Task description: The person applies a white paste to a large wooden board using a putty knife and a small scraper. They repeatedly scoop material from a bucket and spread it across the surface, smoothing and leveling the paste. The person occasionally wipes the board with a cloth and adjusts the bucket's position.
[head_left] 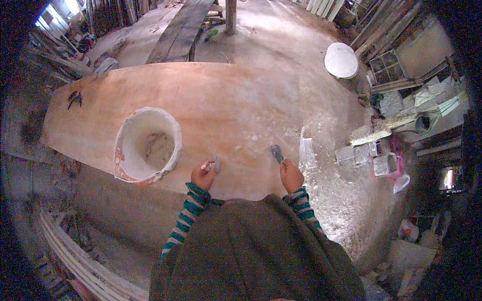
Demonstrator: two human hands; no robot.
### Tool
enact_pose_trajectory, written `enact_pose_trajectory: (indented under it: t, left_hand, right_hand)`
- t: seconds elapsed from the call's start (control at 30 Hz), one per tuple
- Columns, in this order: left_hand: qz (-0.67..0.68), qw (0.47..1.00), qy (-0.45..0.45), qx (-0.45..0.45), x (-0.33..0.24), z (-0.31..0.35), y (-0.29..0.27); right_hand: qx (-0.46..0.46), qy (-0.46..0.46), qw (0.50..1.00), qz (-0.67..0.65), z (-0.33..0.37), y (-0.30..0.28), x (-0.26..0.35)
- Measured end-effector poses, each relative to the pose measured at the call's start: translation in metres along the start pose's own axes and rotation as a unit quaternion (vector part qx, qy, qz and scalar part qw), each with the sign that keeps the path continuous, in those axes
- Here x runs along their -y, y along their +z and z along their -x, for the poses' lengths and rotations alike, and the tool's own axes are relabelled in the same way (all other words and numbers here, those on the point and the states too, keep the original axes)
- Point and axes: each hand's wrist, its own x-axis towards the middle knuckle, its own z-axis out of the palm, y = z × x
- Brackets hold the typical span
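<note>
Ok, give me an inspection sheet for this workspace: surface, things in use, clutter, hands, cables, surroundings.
Surface: tan board, pale smears toward its right.
Things in use: small tool; dark tool; pale bucket standing on the board.
Clutter: pink plastic and a pale boxy container, at right.
Hands: left hand closed on the small tool; right hand on the dark one.
Cables: none clearly identifiable.
Surroundings: dark plank beyond the board.

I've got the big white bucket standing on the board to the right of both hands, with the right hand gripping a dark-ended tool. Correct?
One thing is off: the head view shows the big white bucket to the left of both the left hand and the right hand, still on the board. The right hand does grip a dark-ended tool.
</note>
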Motion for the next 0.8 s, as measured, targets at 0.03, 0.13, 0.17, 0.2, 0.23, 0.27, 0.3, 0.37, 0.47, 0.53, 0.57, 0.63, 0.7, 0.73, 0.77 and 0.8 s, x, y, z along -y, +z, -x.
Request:
enact_pose_trajectory:
  t: [0.03, 0.13, 0.17, 0.2, 0.23, 0.27, 0.3, 0.37, 0.47, 0.53, 0.57, 0.63, 0.7, 0.73, 0.77, 0.8]
  left_hand:
    - [0.015, 1.000, -0.003, 0.000, -0.001, 0.002, 0.001]
    - [-0.071, 0.997, -0.009, 0.011, 0.011, -0.003, -0.002]
    - [-0.063, 0.998, 0.016, 0.013, 0.015, -0.003, -0.003]
    - [-0.053, 0.998, 0.043, 0.014, 0.014, -0.004, -0.003]
    - [-0.042, 0.997, 0.070, 0.015, 0.012, -0.005, -0.003]
    - [-0.031, 0.998, 0.062, 0.008, 0.010, -0.006, -0.001]
    - [-0.022, 0.998, 0.052, 0.001, 0.009, -0.003, 0.000]
    - [-0.031, 0.999, 0.033, -0.009, 0.010, -0.004, 0.000]
    - [-0.042, 0.999, 0.033, -0.001, 0.018, -0.002, 0.002]
    - [0.008, 0.997, 0.080, 0.010, 0.018, -0.003, 0.000]
    - [-0.022, 0.998, 0.063, 0.010, 0.019, -0.002, -0.001]
    - [-0.077, 0.996, 0.033, 0.009, 0.002, 0.000, -0.003]
    - [-0.048, 0.998, 0.044, 0.004, 0.002, -0.001, -0.001]
    - [-0.035, 0.998, 0.048, 0.002, 0.001, 0.000, -0.001]
    - [-0.056, 0.998, 0.034, -0.002, 0.000, 0.000, 0.000]
    - [-0.079, 0.997, 0.018, 0.000, -0.006, 0.003, 0.000]
  right_hand:
    - [-0.006, -0.002, 1.000, 0.000, -0.001, 0.000, 0.001]
    - [-0.014, 0.002, 1.000, -0.022, -0.021, -0.003, 0.009]
    - [-0.006, -0.001, 1.000, -0.027, -0.017, -0.004, 0.008]
    - [-0.001, -0.005, 1.000, -0.030, -0.013, -0.006, 0.007]
    - [0.005, -0.009, 0.999, -0.033, -0.009, -0.008, 0.006]
    - [0.009, 0.000, 1.000, -0.018, -0.002, -0.010, 0.006]
    - [0.016, 0.010, 1.000, -0.005, 0.007, -0.009, 0.006]
    - [0.008, 0.011, 1.000, -0.004, 0.005, -0.004, 0.006]
    - [-0.018, 0.000, 1.000, -0.026, -0.014, 0.000, 0.005]
    - [-0.023, -0.006, 0.999, -0.027, -0.020, -0.011, 0.015]
    - [-0.020, -0.004, 0.999, -0.036, -0.017, -0.009, 0.011]
    - [-0.017, -0.001, 0.999, -0.051, -0.006, -0.006, 0.003]
    - [-0.008, 0.015, 0.999, -0.030, 0.003, -0.010, 0.007]
    - [-0.001, 0.023, 1.000, -0.020, 0.006, -0.011, 0.008]
    - [-0.021, 0.013, 0.999, -0.027, -0.003, -0.006, 0.008]
    - [-0.039, 0.010, 0.999, -0.034, -0.015, 0.004, 0.003]
